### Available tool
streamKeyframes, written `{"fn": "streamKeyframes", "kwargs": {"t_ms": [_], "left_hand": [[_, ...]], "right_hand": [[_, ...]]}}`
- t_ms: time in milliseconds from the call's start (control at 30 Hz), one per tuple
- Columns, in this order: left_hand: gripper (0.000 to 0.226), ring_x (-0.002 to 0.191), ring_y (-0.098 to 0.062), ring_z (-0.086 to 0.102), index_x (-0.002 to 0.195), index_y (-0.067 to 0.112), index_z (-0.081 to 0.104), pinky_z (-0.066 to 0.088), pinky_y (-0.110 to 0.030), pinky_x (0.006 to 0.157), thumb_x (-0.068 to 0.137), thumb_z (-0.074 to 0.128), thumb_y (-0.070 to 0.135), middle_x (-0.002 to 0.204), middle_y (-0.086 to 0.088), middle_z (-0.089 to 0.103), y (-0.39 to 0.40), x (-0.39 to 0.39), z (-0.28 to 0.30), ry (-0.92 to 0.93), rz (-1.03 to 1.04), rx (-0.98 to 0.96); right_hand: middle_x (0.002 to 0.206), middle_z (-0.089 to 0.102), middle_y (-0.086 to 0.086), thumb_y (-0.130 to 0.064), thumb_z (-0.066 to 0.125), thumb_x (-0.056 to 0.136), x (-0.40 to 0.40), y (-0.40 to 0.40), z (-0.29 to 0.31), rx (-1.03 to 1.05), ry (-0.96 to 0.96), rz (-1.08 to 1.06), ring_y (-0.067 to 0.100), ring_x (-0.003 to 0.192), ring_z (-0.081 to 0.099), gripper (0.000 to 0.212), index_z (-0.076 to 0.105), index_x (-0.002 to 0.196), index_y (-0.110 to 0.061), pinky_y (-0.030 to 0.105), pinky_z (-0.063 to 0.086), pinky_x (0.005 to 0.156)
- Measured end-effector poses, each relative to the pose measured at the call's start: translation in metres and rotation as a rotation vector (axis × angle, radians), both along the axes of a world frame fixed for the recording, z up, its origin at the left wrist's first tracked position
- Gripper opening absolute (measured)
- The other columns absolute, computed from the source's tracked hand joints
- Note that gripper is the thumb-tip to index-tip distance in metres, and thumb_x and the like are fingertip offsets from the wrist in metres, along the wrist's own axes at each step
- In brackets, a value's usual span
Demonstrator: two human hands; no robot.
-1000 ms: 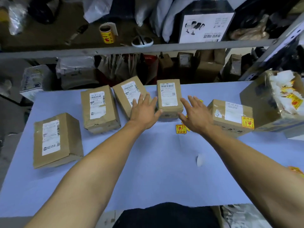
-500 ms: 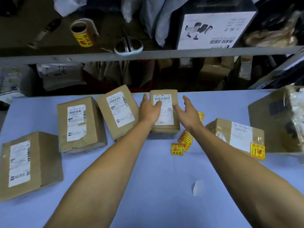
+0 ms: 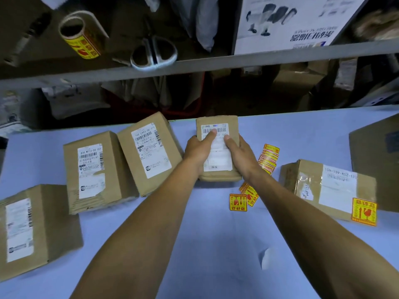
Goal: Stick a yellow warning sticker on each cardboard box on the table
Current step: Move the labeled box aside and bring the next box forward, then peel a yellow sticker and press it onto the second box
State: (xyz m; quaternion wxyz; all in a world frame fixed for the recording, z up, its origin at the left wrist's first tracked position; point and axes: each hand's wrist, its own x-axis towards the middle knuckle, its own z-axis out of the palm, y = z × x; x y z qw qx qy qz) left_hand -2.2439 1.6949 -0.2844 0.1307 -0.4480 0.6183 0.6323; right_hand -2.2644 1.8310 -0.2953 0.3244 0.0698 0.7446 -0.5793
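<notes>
Several cardboard boxes with white shipping labels lie on the blue table (image 3: 211, 244). My left hand (image 3: 199, 148) and my right hand (image 3: 238, 153) grip the middle box (image 3: 218, 123) from both sides, thumbs on its label. Left of it lie a tilted box (image 3: 151, 152), another box (image 3: 95, 171) and a near-left box (image 3: 32, 229). The right box (image 3: 328, 188) carries a yellow warning sticker (image 3: 363, 211). Loose yellow stickers (image 3: 238, 201) and a strip of stickers (image 3: 268, 157) lie beside my right wrist.
A big cardboard box (image 3: 375, 160) stands at the right edge. A grey shelf rail (image 3: 194, 65) crosses above the table's far edge; on the shelf sit a roll of yellow stickers (image 3: 81, 36), scissors (image 3: 154, 51) and a printed white carton (image 3: 289, 20). A white backing scrap (image 3: 265, 257) lies near.
Both hands moved forward from beside the middle box and closed on its two sides. The view came closer to the table.
</notes>
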Motion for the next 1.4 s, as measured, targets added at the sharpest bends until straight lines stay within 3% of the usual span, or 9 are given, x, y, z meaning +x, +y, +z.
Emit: {"fn": "streamKeyframes", "kwargs": {"t_ms": [267,467,633,767,1033,1233,1400], "left_hand": [[0.032,0.083,-0.024,0.076,0.105,0.019,0.069,0.062,-0.047,0.078,0.086,0.071,0.045,0.094,-0.005,0.078,0.005,0.016,0.020,0.050,0.035,0.090],[0.030,0.085,-0.024,0.075,0.107,0.017,0.069,0.061,-0.047,0.080,0.089,0.070,0.041,0.096,-0.006,0.077,0.026,0.056,0.053,0.166,0.063,0.130],[0.018,0.083,-0.024,0.076,0.097,0.016,0.072,0.061,-0.048,0.080,0.090,0.071,0.033,0.091,-0.005,0.078,0.047,0.118,0.063,0.197,0.127,0.148],[0.026,0.085,-0.025,0.075,0.103,0.015,0.072,0.060,-0.048,0.083,0.088,0.071,0.037,0.095,-0.006,0.078,0.052,0.172,0.056,0.148,0.123,0.121],[0.023,0.087,-0.024,0.075,0.101,0.016,0.073,0.059,-0.049,0.086,0.091,0.068,0.036,0.094,-0.004,0.078,0.046,0.259,0.027,0.065,0.094,0.090],[0.027,0.086,-0.022,0.075,0.100,0.020,0.074,0.059,-0.047,0.086,0.086,0.069,0.043,0.092,0.001,0.078,0.046,0.287,0.013,0.034,0.097,0.082],[0.044,0.100,-0.024,0.071,0.114,0.021,0.069,0.055,-0.046,0.094,0.082,0.067,0.051,0.109,-0.001,0.075,0.045,0.284,0.014,0.023,0.066,0.030]], "right_hand": [[0.119,0.071,-0.005,-0.049,0.047,0.100,0.018,0.000,0.022,-0.057,-0.027,-0.067,0.016,0.105,0.070,0.039,0.054,0.134,-0.032,0.045,0.054,0.098],[0.111,0.074,-0.010,-0.051,0.052,0.093,0.056,0.023,0.062,-0.078,0.063,-0.071,0.010,0.099,0.072,0.038,0.059,0.126,-0.035,0.039,0.056,0.091],[0.108,0.075,-0.013,-0.038,0.053,0.098,0.117,0.040,0.075,-0.124,0.076,-0.065,0.006,0.098,0.072,0.027,0.061,0.122,-0.031,0.025,0.053,0.082],[0.110,0.075,-0.010,-0.033,0.053,0.100,0.168,0.045,0.068,-0.133,0.040,-0.076,0.008,0.101,0.072,0.027,0.062,0.125,-0.027,0.027,0.054,0.086],[0.116,0.073,-0.011,-0.044,0.050,0.097,0.255,0.039,0.038,-0.039,-0.053,-0.040,0.007,0.102,0.070,0.032,0.061,0.126,-0.036,0.037,0.053,0.098],[0.119,0.071,-0.011,-0.051,0.049,0.091,0.276,0.037,0.023,0.011,-0.080,0.019,0.011,0.108,0.068,0.039,0.059,0.127,-0.038,0.043,0.051,0.102],[0.121,0.069,-0.013,-0.052,0.047,0.095,0.271,0.038,0.023,0.063,-0.061,0.065,0.012,0.112,0.065,0.037,0.056,0.129,-0.039,0.039,0.049,0.102]]}}
